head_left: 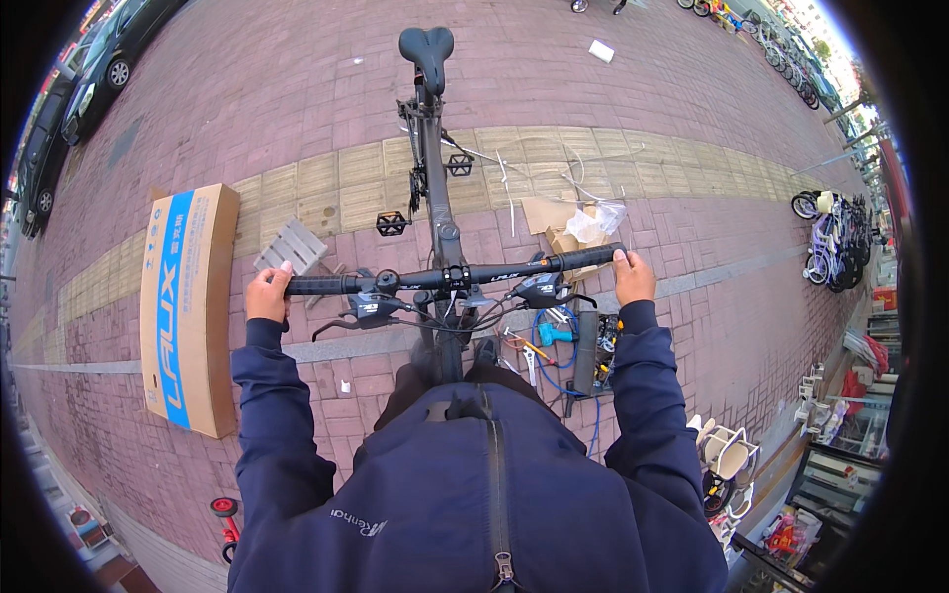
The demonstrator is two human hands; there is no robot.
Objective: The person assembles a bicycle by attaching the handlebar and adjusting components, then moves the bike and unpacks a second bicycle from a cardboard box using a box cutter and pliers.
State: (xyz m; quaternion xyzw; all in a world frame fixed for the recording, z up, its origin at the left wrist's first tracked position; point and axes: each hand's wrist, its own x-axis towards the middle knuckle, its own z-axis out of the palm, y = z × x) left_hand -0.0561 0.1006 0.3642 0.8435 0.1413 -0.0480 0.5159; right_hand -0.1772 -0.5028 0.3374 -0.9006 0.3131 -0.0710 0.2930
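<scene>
A dark bicycle stands in front of me, its saddle pointing away and its handlebar crossing close to my body. At the outer end of the left grip, my left hand is closed on the handlebar, thumb at the tip. My right hand likewise holds the end of the right grip. Below the bar hang the left brake lever and right brake lever, both apart from my fingers. Black cables loop between the shifters. My legs straddle the front wheel, which is mostly hidden.
A tall cardboard box lies at left. On the brick paving at right sit a tool tray, a teal power tool, a blue hose and torn packaging. Parked bicycles stand farther right, cars far left.
</scene>
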